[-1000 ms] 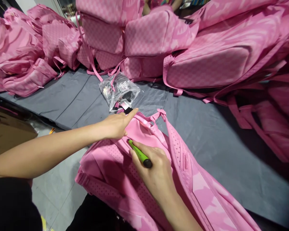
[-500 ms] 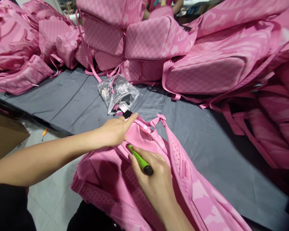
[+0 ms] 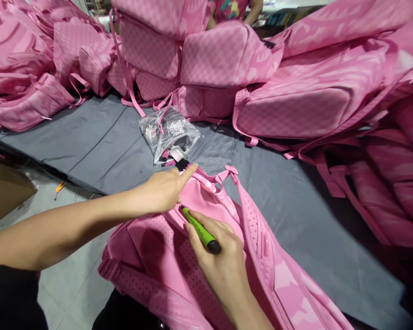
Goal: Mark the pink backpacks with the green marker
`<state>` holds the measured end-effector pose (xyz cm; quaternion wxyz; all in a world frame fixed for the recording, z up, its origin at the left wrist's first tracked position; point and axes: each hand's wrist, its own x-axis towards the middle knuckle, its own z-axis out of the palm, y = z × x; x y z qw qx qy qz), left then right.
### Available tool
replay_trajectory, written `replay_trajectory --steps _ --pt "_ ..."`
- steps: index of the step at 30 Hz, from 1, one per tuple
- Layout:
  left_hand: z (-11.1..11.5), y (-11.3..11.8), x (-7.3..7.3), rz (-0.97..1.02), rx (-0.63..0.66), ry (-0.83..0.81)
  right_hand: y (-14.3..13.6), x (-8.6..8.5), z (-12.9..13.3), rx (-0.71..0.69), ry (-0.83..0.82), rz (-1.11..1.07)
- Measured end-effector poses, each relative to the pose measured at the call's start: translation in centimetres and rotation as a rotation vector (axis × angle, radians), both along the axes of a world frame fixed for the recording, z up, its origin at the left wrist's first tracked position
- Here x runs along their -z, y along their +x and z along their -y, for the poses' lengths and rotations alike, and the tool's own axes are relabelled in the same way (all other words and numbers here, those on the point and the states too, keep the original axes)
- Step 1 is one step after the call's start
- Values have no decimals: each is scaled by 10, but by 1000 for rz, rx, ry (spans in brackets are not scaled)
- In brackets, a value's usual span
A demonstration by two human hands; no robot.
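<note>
A pink backpack [image 3: 209, 206] lies back-side up at the table's near edge, with its dotted padding and shoulder straps showing. My left hand [image 3: 165, 190] is at its top edge, the index finger stretched along the rim by the carry handle and the other fingers curled and partly hidden around the fabric. My right hand [image 3: 222, 252] is closed on a green marker pen [image 3: 201, 231] with a black end; its tip points at the back panel near my left thumb. Whether the tip touches the fabric is hidden. Just beyond my left hand lies a clear plastic bag [image 3: 172, 130] of small dark and pink pieces.
Pink checkered backpacks [image 3: 213, 55] are stacked across the far side of the grey-covered table [image 3: 99, 142]. More pink bags [image 3: 395, 183] are piled at the right. Behind the stack a person's arms and patterned top [image 3: 230, 9] show. A cardboard box [image 3: 7, 188] stands at lower left.
The view has shifted slightly. Both hands stay in nearly the same place on the backpack, and the marker pen is still in the right one.
</note>
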<state>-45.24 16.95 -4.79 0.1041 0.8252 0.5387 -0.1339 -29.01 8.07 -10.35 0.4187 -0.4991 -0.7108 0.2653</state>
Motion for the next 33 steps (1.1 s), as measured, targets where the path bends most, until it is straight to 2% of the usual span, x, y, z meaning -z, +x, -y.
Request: replay_trajectory --steps 5,10,17,26,31,33 --pt "2 -2 1 8 5 25 -4 -1 -3 -77 -48 -39" --pt "3 -3 -2 17 -5 4 -5 -6 -1 18 47 65" --pt "3 -1 -3 15 -7 13 -5 -7 -3 2 16 62" --pt "3 -10 2 106 -7 22 -6 -13 -17 -129 72 125" --pt "-1 -14 6 126 8 36 -7 -7 -21 -159 8 163" --pt "-1 -14 6 122 4 35 -4 -11 -22 -191 -55 157"
